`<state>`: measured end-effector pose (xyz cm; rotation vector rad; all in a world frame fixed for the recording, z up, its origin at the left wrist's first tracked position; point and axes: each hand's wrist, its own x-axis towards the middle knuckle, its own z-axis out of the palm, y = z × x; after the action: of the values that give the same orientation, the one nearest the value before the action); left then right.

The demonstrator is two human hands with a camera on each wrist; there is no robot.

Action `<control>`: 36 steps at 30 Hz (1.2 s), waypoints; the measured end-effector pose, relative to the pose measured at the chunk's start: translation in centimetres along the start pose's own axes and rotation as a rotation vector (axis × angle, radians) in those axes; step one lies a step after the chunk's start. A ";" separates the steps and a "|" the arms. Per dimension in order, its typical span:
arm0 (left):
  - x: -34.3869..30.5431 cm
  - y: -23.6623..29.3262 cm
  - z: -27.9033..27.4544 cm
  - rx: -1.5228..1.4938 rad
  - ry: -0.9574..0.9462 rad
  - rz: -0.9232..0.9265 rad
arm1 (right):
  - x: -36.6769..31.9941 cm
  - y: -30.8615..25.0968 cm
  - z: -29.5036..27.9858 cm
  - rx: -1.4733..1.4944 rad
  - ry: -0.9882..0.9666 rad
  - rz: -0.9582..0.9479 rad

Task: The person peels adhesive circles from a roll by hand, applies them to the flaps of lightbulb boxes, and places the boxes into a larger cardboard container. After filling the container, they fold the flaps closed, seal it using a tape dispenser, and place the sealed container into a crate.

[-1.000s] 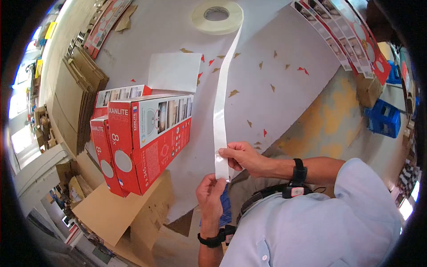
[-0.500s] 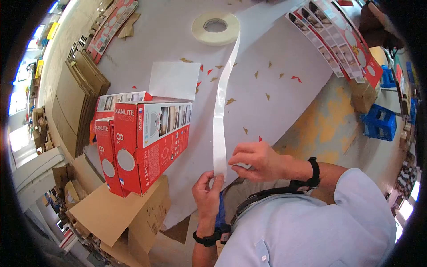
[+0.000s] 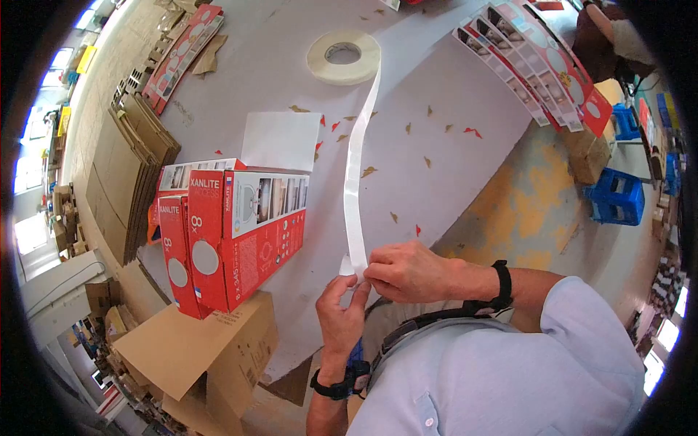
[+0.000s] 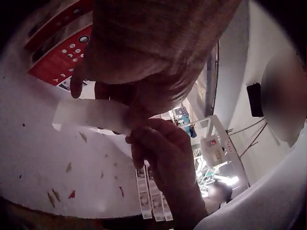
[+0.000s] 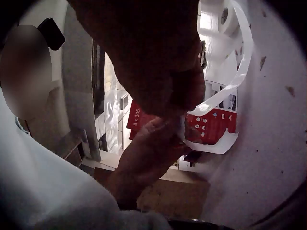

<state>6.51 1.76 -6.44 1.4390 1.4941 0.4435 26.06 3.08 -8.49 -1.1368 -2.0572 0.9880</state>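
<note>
A long white strip of tape [image 3: 354, 174] runs from a tape roll [image 3: 320, 67] on the table down to both hands. My left hand [image 3: 340, 320] pinches the near end between thumb and fingers. Right beside it, my right hand [image 3: 413, 272] holds the strip with curled fingers, the fingertips of both hands close together. A short white end [image 3: 346, 266] of the tape sticks out to the left of the strip, and in the right wrist view this tape end [image 5: 216, 145] projects below the longer run. The palm side of the left hand is hidden in the head view.
Red XANLITE boxes [image 3: 247, 254] stand on the left, one with a raised white flap [image 3: 276, 142]. Below them is an open brown carton [image 3: 167, 345]. Flattened cardboard [image 3: 120, 174] leans at far left; printed red sheets [image 3: 560, 80] lie at the table's right. Small scraps [image 3: 369, 171] dot the tabletop.
The right hand let go of the strip and drew back to the right, then came back to pinch it beside the left hand. A tape end now sticks out leftward at the fingertips.
</note>
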 end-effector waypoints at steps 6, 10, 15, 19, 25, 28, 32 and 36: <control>0.2 -0.5 0.1 0.072 -0.005 0.147 | -0.1 0.1 -0.5 0.032 -0.073 0.018; 0.6 0.2 -0.1 0.095 -0.053 0.224 | -0.2 0.6 -0.7 0.132 -0.077 0.030; 0.5 0.7 -0.2 0.054 -0.108 0.198 | -0.1 0.8 -1.5 0.286 -0.077 0.013; 0.3 0.7 -0.2 0.021 -0.135 0.231 | -0.4 1.0 -1.4 0.382 -0.080 0.066; -0.3 -0.1 -0.1 -0.086 -0.188 0.171 | -1.1 0.8 -1.8 0.564 -0.136 0.200; -0.5 -0.4 0.1 -0.149 -0.176 0.153 | -1.1 0.6 -1.9 0.587 -0.137 0.218; -0.9 0.3 0.0 -0.224 -0.201 0.054 | -1.3 0.7 -1.5 0.605 -0.129 0.282; -1.3 -0.2 0.1 -0.324 -0.204 -0.029 | -1.2 0.6 -2.4 0.668 -0.099 0.358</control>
<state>6.25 0.53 -6.13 1.1680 1.2158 0.4816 28.76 2.99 -7.79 -1.1041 -1.4140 1.7637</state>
